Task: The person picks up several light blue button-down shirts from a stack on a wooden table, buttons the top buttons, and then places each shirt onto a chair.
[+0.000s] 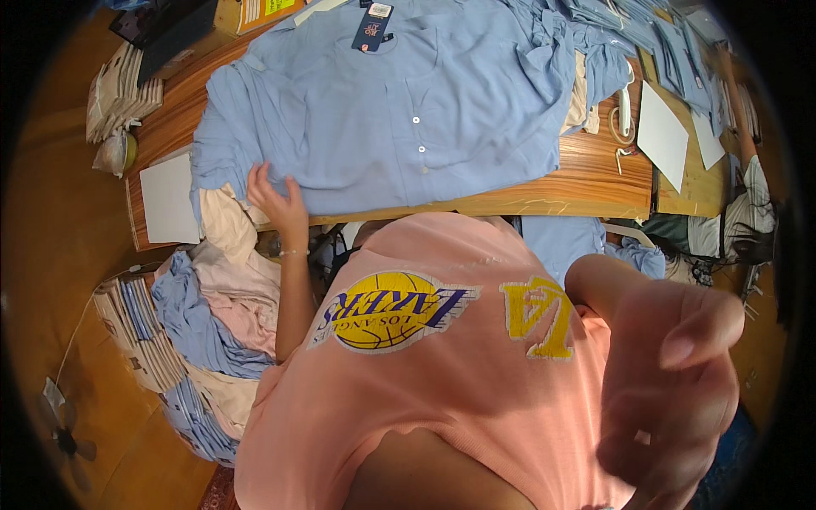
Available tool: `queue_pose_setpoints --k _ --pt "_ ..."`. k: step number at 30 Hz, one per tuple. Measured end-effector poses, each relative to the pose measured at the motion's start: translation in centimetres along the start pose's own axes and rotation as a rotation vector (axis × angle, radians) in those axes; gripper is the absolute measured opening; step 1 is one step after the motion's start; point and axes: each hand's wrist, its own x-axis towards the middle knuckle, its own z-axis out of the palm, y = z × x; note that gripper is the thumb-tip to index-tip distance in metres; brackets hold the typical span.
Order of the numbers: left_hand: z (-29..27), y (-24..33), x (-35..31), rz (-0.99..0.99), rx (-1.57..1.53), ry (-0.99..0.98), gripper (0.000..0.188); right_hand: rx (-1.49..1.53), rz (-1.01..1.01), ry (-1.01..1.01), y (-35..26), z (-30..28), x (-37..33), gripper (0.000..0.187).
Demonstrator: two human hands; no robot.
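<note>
A light blue button-front blouse [365, 127] lies spread on the wooden table, neckline at the far side. A dark hang tag [372, 27] lies by its neckline. My left hand [279, 202] is at the blouse's near left edge, fingers bent and spread, fingertips against the cloth. Beside it, cream cloth [228, 223] hangs over the table edge. My right hand [671, 382] is raised close at the lower right, away from the table. Its fingers are loosely curled with a small gap between them, and no object shows in it.
The wooden table [595, 183] also bears a white handheld device [626, 106] with a cord and a white sheet [661, 136]. Folded garments [140, 331] and loose clothes [200, 310] are piled at lower left. Another person [748, 212] is at the right edge.
</note>
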Motion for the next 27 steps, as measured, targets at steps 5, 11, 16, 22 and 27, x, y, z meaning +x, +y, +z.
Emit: queue_pose_setpoints --k 5,11,16,22,27 --pt "3.1 4.9 5.0 0.049 -0.371 -0.226 0.013 -0.141 0.571 0.551 6.6 4.2 -6.7 0.019" --pt "11.6 11.4 12.8 0.456 -0.314 -0.669 0.021 -0.095 0.983 0.129 20.4 13.9 -14.9 0.013" --pt "15.3 12.1 14.4 0.434 0.021 -0.962 0.031 -0.287 1.139 -0.004 23.6 16.8 -16.3 0.024" --pt "16.8 11.1 15.8 0.410 -0.147 -1.164 0.031 -0.352 1.187 -0.068 24.2 17.2 -15.8 0.032" --pt "15.5 12.4 16.7 0.586 -0.356 -1.163 0.020 -0.347 1.221 -0.081 24.5 17.2 -15.8 0.033"
